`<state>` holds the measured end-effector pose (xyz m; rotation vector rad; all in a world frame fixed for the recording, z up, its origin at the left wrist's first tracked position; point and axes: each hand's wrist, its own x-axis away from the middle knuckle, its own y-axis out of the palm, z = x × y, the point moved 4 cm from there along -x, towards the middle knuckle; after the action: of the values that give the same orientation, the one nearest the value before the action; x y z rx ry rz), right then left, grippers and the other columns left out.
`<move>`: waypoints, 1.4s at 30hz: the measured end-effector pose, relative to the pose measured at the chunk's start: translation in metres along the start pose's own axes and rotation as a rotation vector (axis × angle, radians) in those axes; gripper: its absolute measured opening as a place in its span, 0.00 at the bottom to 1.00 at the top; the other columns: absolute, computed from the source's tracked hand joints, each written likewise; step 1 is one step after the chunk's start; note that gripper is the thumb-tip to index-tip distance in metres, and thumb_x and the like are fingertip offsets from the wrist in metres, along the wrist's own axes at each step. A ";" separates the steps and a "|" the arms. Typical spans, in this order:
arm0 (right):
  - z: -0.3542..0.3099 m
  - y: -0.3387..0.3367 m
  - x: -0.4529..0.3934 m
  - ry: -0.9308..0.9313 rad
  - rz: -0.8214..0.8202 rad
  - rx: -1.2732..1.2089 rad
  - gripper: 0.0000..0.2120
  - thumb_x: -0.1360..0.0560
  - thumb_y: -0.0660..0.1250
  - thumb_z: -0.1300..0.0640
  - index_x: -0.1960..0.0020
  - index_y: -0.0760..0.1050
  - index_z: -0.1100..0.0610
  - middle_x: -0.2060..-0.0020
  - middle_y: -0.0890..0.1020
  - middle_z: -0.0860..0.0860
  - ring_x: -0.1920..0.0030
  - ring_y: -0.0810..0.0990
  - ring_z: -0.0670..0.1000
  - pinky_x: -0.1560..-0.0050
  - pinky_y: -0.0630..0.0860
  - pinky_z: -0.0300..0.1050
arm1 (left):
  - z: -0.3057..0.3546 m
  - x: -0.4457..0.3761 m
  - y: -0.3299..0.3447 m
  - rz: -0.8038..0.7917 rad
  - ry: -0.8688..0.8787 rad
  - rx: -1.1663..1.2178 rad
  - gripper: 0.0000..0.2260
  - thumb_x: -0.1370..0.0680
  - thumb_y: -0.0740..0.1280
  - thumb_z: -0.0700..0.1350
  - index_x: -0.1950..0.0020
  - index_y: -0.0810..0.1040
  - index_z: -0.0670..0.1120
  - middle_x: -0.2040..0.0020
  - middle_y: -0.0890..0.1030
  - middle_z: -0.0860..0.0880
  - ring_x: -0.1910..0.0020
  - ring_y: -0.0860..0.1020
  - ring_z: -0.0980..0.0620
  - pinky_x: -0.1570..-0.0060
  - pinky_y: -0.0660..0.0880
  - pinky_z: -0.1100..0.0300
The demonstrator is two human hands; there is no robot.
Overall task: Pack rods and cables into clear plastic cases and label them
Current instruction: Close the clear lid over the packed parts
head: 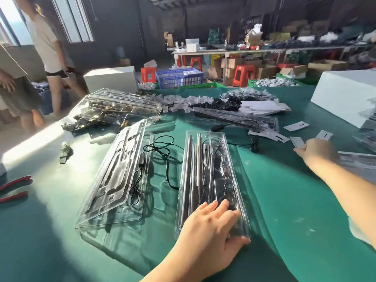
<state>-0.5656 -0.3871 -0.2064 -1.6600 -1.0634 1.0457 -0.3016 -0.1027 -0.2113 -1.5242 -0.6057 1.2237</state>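
Note:
A closed clear plastic case (205,159) with rods and a black cable inside lies lengthwise in the middle of the green table. My left hand (211,228) rests flat on its near end, fingers straight. My right hand (317,149) reaches far right, blurred, its fingers touching a small white label card (298,142); the grip is unclear. To the left lies an open clear case (116,180) with a black cable (162,151) trailing out of it.
Red-handled cutters (14,189) lie at the left edge. Stacked cases (120,106), clips, black cables and white cards (264,107) fill the back of the table. A white box (345,94) stands at the right. Two people stand beyond the left edge.

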 end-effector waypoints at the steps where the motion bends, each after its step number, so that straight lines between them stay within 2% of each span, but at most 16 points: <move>1: 0.003 -0.002 0.000 0.048 0.006 -0.070 0.14 0.25 0.71 0.52 0.53 0.78 0.64 0.55 0.80 0.62 0.53 0.79 0.62 0.59 0.72 0.46 | 0.000 -0.001 -0.001 0.012 0.002 0.012 0.20 0.29 0.61 0.67 0.47 0.81 0.56 0.44 0.83 0.53 0.47 0.82 0.55 0.48 0.78 0.61; 2: 0.005 -0.004 0.000 0.097 -0.007 -0.164 0.13 0.27 0.74 0.56 0.49 0.79 0.64 0.51 0.81 0.62 0.50 0.79 0.62 0.56 0.73 0.48 | 0.000 -0.002 -0.002 0.023 0.003 0.030 0.20 0.29 0.61 0.66 0.48 0.81 0.55 0.45 0.83 0.53 0.48 0.82 0.55 0.48 0.79 0.61; 4: 0.011 -0.009 -0.001 0.177 -0.063 -0.301 0.22 0.31 0.77 0.61 0.40 0.76 0.63 0.43 0.79 0.63 0.43 0.78 0.62 0.49 0.74 0.49 | 0.000 -0.002 -0.004 0.041 0.001 0.055 0.19 0.28 0.60 0.65 0.50 0.81 0.54 0.48 0.84 0.53 0.49 0.82 0.55 0.49 0.78 0.62; 7: 0.014 -0.018 0.011 0.176 -0.179 -0.299 0.28 0.34 0.78 0.64 0.36 0.75 0.65 0.42 0.79 0.63 0.42 0.78 0.62 0.47 0.74 0.48 | 0.000 -0.002 -0.005 0.061 0.004 0.042 0.19 0.26 0.59 0.63 0.51 0.80 0.50 0.53 0.83 0.52 0.52 0.81 0.54 0.52 0.78 0.59; 10: 0.001 -0.035 0.040 0.041 -0.102 -0.411 0.16 0.30 0.72 0.64 0.42 0.80 0.60 0.49 0.83 0.61 0.49 0.80 0.60 0.50 0.75 0.48 | 0.002 -0.003 -0.002 0.045 -0.005 0.053 0.18 0.24 0.58 0.59 0.52 0.78 0.46 0.55 0.82 0.49 0.53 0.80 0.49 0.52 0.77 0.54; 12: -0.014 -0.047 0.077 -0.003 -0.083 -0.652 0.07 0.28 0.71 0.59 0.50 0.80 0.56 0.54 0.83 0.59 0.53 0.80 0.58 0.49 0.76 0.50 | 0.004 -0.004 -0.002 0.049 -0.009 0.051 0.17 0.22 0.57 0.57 0.52 0.76 0.44 0.56 0.79 0.49 0.55 0.78 0.48 0.53 0.76 0.52; 13: -0.023 -0.050 0.099 -0.013 -0.139 -0.786 0.02 0.27 0.71 0.57 0.54 0.79 0.54 0.56 0.83 0.57 0.55 0.80 0.56 0.48 0.76 0.51 | 0.005 -0.004 -0.004 0.076 -0.013 0.054 0.16 0.22 0.57 0.55 0.52 0.75 0.43 0.56 0.78 0.49 0.56 0.78 0.48 0.53 0.75 0.53; 15: -0.037 -0.051 0.145 -0.044 -0.301 -0.910 0.05 0.26 0.71 0.58 0.59 0.77 0.53 0.62 0.82 0.53 0.61 0.81 0.54 0.54 0.78 0.50 | 0.005 -0.004 -0.010 0.152 -0.031 0.075 0.13 0.22 0.60 0.51 0.53 0.77 0.42 0.58 0.80 0.49 0.59 0.79 0.48 0.56 0.76 0.57; 18: -0.048 -0.045 0.205 -0.012 -0.596 -0.972 0.06 0.27 0.72 0.64 0.54 0.77 0.54 0.66 0.83 0.51 0.73 0.81 0.47 0.73 0.77 0.38 | 0.008 -0.001 -0.017 0.259 -0.062 0.092 0.08 0.27 0.73 0.43 0.53 0.79 0.41 0.63 0.82 0.49 0.67 0.80 0.49 0.64 0.69 0.63; 22: -0.060 -0.027 0.235 0.060 -0.760 -0.935 0.12 0.27 0.72 0.64 0.45 0.77 0.62 0.55 0.82 0.57 0.62 0.81 0.51 0.73 0.78 0.38 | 0.005 0.002 -0.019 0.312 -0.122 0.145 0.09 0.28 0.74 0.40 0.52 0.78 0.40 0.66 0.81 0.47 0.71 0.78 0.46 0.71 0.66 0.61; 24: -0.065 -0.022 0.242 0.108 -0.779 -1.005 0.14 0.28 0.73 0.65 0.43 0.76 0.64 0.56 0.82 0.57 0.62 0.82 0.52 0.70 0.80 0.40 | 0.008 0.005 -0.019 0.333 -0.103 0.126 0.10 0.30 0.75 0.39 0.53 0.78 0.39 0.66 0.80 0.47 0.71 0.78 0.46 0.67 0.66 0.60; 28: -0.068 -0.026 0.236 0.175 -0.693 -1.110 0.14 0.28 0.73 0.63 0.43 0.77 0.62 0.57 0.82 0.56 0.65 0.81 0.49 0.75 0.77 0.38 | 0.007 0.004 -0.016 0.326 -0.081 0.110 0.10 0.29 0.75 0.41 0.53 0.78 0.40 0.65 0.80 0.47 0.69 0.79 0.48 0.64 0.68 0.60; 31: -0.072 -0.031 0.233 0.184 -0.770 -1.161 0.07 0.25 0.70 0.64 0.47 0.78 0.62 0.67 0.83 0.55 0.72 0.81 0.48 0.75 0.77 0.38 | 0.005 0.004 -0.014 0.325 -0.070 0.114 0.10 0.29 0.74 0.42 0.53 0.78 0.39 0.64 0.80 0.47 0.69 0.79 0.48 0.62 0.67 0.60; 33: -0.074 -0.032 0.234 0.195 -0.787 -1.169 0.03 0.24 0.68 0.66 0.51 0.78 0.60 0.68 0.82 0.55 0.74 0.81 0.47 0.75 0.77 0.38 | 0.005 0.003 -0.014 0.347 -0.060 0.104 0.11 0.30 0.76 0.42 0.53 0.78 0.39 0.63 0.81 0.47 0.68 0.79 0.48 0.62 0.67 0.60; 37: -0.066 -0.035 0.232 0.231 -0.663 -1.129 0.07 0.25 0.65 0.68 0.58 0.76 0.58 0.70 0.79 0.55 0.79 0.78 0.45 0.80 0.73 0.36 | 0.003 0.003 -0.012 0.346 -0.044 0.083 0.11 0.30 0.76 0.43 0.53 0.78 0.40 0.62 0.81 0.48 0.67 0.79 0.49 0.67 0.68 0.62; 42: -0.052 -0.044 0.239 0.147 -0.745 -1.023 0.05 0.26 0.65 0.66 0.59 0.78 0.59 0.76 0.78 0.50 0.79 0.76 0.46 0.79 0.70 0.33 | 0.004 0.003 -0.013 0.315 -0.046 0.066 0.10 0.26 0.66 0.48 0.54 0.79 0.41 0.63 0.80 0.49 0.67 0.79 0.49 0.68 0.72 0.60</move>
<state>-0.4592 -0.1625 -0.1956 -1.7441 -2.0784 -0.1800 -0.3014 -0.0945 -0.2003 -1.5791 -0.3585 1.5049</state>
